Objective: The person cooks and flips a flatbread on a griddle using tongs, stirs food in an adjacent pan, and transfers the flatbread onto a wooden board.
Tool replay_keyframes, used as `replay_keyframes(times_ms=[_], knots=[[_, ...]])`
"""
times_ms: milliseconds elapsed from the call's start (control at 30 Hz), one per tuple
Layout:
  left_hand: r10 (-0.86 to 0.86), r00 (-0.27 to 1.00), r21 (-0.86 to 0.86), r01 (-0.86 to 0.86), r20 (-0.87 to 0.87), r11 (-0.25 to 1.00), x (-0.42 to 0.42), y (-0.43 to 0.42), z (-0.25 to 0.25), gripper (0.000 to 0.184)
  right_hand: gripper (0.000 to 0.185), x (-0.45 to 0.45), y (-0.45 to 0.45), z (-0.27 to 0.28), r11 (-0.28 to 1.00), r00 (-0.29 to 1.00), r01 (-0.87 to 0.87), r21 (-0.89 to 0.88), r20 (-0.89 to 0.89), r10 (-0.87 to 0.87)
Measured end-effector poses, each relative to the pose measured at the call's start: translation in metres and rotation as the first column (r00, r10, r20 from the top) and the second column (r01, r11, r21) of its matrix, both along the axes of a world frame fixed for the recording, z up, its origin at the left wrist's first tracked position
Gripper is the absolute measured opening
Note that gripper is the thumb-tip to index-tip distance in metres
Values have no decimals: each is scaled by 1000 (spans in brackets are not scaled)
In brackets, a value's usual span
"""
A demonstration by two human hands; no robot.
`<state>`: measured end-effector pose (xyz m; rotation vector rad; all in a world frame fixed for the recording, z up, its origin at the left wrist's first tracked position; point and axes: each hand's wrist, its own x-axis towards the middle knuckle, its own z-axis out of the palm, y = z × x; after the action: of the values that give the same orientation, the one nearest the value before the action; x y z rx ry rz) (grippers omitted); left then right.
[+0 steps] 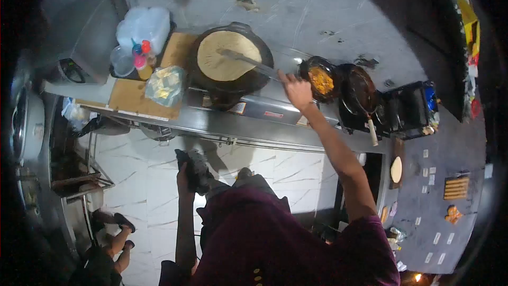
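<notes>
My right hand (297,91) is closed around the handle of a long metal spatula (248,60). The blade rests on a large round flatbread (227,69), pale and flat, in a wide dark pan (266,47). Lower down, in front of the counter, my left hand (183,176) is closed on a dark, crumpled cloth (194,168); its fingers are partly hidden. Right of the flatbread pan, close to my right hand, a small black pan (304,68) holds orange-yellow food (320,80).
Another dark frying pan (360,87) stands to the right, its pale handle toward me. A plastic bag with yellowish pieces (165,85), squeeze bottles (143,68) and clear containers (144,25) stand left on the counter. Another person's legs (120,243) show at lower left.
</notes>
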<state>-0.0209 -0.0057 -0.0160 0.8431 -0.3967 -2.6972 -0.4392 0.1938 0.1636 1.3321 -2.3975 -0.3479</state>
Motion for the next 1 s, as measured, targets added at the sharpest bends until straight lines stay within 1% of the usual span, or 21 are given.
replay_keyframes(times_ms=[33, 100, 133, 233, 267, 367, 467, 567, 667, 700, 733, 767, 800, 833, 867, 967, 1000], knots=[[-26, 1000, -47, 26, 16, 999, 1, 1, -10, 42, 56, -1, -3, 2, 1000, 1000, 10, 24, -8, -10], [-25, 995, -77, 33, 100, 996, -1, 1, -1, 42, 55, -4, -9, 9, 998, 999, 29, 64, -29, -27], [41, 980, -75, -26, 195, 997, -8, 5, 1, 41, 54, -8, -8, 6, 998, 1000, 24, 63, -6, -24], [-3, 972, -67, 20, 234, 998, -13, 5, 15, 39, 49, -7, -7, -3, 994, 998, 50, 101, 28, -53], [-5, 980, -32, 12, 201, 999, -15, 6, 20, 37, 45, -5, -4, -5, 996, 999, 36, 77, 31, -39], [11, 976, -66, 3, 217, 998, -15, 7, 22, 37, 39, 6, -2, 0, 996, 988, 63, -62, 146, -54], [20, 981, -111, 1, 194, 994, -12, 7, 35, 37, 32, 8, -2, 18, 973, 971, 98, -207, 232, -49], [41, 990, -116, -26, 137, 993, -2, 7, 24, 38, 28, 16, -16, 64, 963, 932, 174, -205, 351, -94], [54, 973, -94, -34, 225, 995, 2, 6, 36, 39, 21, 20, -28, 97, 936, 899, 182, -300, 436, -35], [54, 976, -98, -34, 210, 995, 4, 5, 32, 39, 19, 20, -31, 108, 924, 886, 189, -331, 463, -15], [53, 979, -102, -34, 195, 994, 6, 5, 21, 40, 18, 17, -35, 121, 926, 795, 232, -300, 606, -3], [53, 982, -105, -34, 181, 994, 7, 4, 10, 40, 20, 10, -36, 129, 907, 620, 319, -274, 785, 19], [30, 989, -105, -15, 146, 994, 8, 3, -1, 40, 21, 2, -36, 135, 890, 406, 396, -228, 912, 53], [10, 994, -105, 2, 110, 995, 7, 1, -8, 40, 23, 1, -37, 143, 875, 169, 455, -165, 981, 97], [6, 996, -94, 3, 92, 996, 7, 1, -16, 40, 27, 6, -37, 146, 836, 92, 525, -158, 987, 130], [16, 997, -54, -11, 81, 998, 4, 3, -16, 39, 27, 13, -30, 132, 688, -220, 726, -17, 942, 255], [19, 996, -48, -15, 89, 999, 3, 4, -14, 39, 27, 14, -25, 115, 687, -283, 727, 7, 914, 291]])
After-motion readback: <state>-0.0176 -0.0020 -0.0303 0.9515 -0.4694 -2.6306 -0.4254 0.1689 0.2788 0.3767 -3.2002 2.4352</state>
